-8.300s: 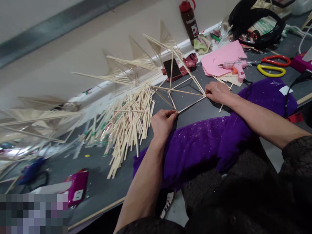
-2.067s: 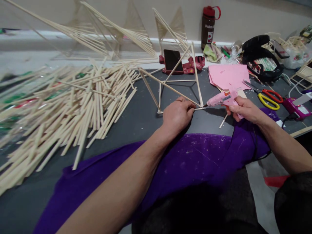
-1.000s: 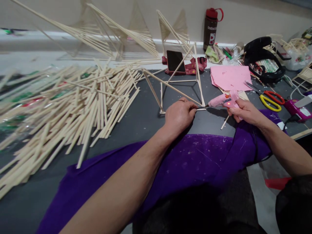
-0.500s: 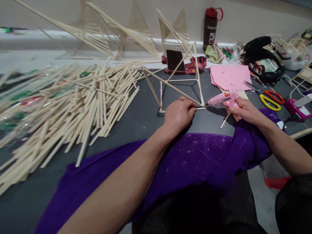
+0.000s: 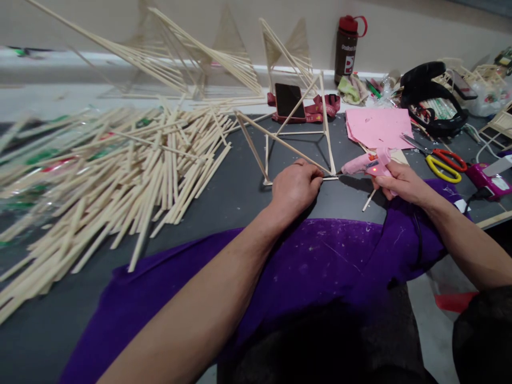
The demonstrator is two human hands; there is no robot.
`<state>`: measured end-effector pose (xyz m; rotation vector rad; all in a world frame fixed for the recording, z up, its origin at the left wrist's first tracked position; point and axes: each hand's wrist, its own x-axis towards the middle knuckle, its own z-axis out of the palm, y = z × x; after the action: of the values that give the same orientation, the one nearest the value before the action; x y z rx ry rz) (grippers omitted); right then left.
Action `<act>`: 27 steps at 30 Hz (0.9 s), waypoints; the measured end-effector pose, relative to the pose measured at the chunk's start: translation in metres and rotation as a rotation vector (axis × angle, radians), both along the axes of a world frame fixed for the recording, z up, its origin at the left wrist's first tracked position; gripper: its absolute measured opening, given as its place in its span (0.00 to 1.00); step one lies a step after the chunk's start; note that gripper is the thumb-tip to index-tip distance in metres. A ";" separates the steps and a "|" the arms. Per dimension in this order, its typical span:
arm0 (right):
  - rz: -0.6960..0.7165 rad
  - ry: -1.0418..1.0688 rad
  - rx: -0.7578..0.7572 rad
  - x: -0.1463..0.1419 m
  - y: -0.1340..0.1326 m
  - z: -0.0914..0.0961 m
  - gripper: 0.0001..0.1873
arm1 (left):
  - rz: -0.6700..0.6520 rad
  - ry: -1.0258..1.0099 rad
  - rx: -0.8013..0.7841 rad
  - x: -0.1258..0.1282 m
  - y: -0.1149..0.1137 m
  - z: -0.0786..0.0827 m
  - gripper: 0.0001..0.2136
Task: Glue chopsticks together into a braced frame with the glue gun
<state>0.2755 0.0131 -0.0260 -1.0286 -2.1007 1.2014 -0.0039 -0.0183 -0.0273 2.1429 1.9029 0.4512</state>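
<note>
A frame of thin wooden sticks (image 5: 290, 146) stands on the grey table in front of me. My left hand (image 5: 296, 186) is closed on the near bottom stick (image 5: 330, 178), whose right end sticks out past my fingertips. My right hand (image 5: 402, 182) grips a pink hot glue gun (image 5: 368, 161) with a small light lit on it. The gun's nozzle points left and is at the frame's near right corner, where the sticks meet; whether it touches cannot be made out. A loose stick (image 5: 368, 200) lies under my right hand.
A large heap of loose sticks (image 5: 160, 176) covers the left of the table. Finished stick structures (image 5: 208, 50) stand along the wall. A phone (image 5: 288, 101), pink paper (image 5: 378, 128), scissors (image 5: 444, 164) and a bottle (image 5: 346, 50) lie or stand beyond. Purple cloth (image 5: 320, 256) drapes the near edge.
Hands, glue gun and frame hold almost the same places. The whole view has shifted very slightly.
</note>
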 end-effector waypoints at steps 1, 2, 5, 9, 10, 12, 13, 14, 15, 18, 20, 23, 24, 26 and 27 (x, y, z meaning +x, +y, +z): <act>-0.001 -0.005 -0.003 0.000 0.000 0.000 0.17 | -0.001 0.000 0.000 0.000 0.000 0.000 0.15; -0.002 -0.008 -0.006 -0.001 -0.001 0.001 0.16 | -0.003 -0.002 0.002 0.000 0.000 0.000 0.15; -0.008 -0.005 -0.008 -0.002 -0.002 0.002 0.16 | -0.006 -0.011 0.008 -0.001 0.000 -0.001 0.15; 0.000 0.002 0.004 -0.003 -0.003 0.003 0.15 | -0.001 -0.011 0.003 0.000 0.000 -0.001 0.16; 0.004 0.002 0.005 -0.003 -0.003 0.003 0.15 | -0.001 -0.009 0.002 0.000 0.000 0.000 0.16; 0.003 0.004 0.003 -0.003 -0.002 0.003 0.15 | -0.002 -0.004 0.004 0.001 -0.001 0.000 0.16; 0.000 0.003 0.001 -0.003 -0.002 0.003 0.15 | -0.002 0.000 0.009 0.001 -0.001 0.000 0.16; -0.002 -0.001 -0.001 -0.003 -0.002 0.003 0.15 | -0.001 0.002 0.012 0.001 -0.001 0.000 0.16; -0.002 -0.006 -0.003 -0.003 -0.002 0.003 0.15 | -0.002 0.003 0.014 0.001 -0.001 0.000 0.16; 0.000 -0.012 -0.004 -0.003 -0.001 0.002 0.15 | -0.005 0.000 0.016 0.000 0.000 -0.002 0.17; 0.005 -0.005 -0.007 -0.003 -0.001 0.001 0.15 | -0.009 -0.004 0.026 -0.001 0.001 -0.003 0.16; -0.001 -0.014 -0.011 -0.002 -0.001 0.000 0.14 | -0.018 -0.018 0.044 -0.002 0.002 -0.005 0.16; -0.006 -0.019 -0.009 -0.001 -0.001 0.000 0.14 | -0.018 -0.022 0.046 -0.002 0.002 -0.005 0.16; -0.006 -0.023 -0.003 -0.001 -0.001 0.000 0.14 | -0.014 -0.022 0.042 -0.001 0.001 -0.005 0.16; 0.001 -0.020 0.000 -0.001 -0.002 0.001 0.15 | -0.011 -0.018 0.037 -0.001 0.001 -0.004 0.16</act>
<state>0.2749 0.0116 -0.0255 -1.0443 -2.1162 1.1966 -0.0046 -0.0176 -0.0312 2.1637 1.8868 0.5056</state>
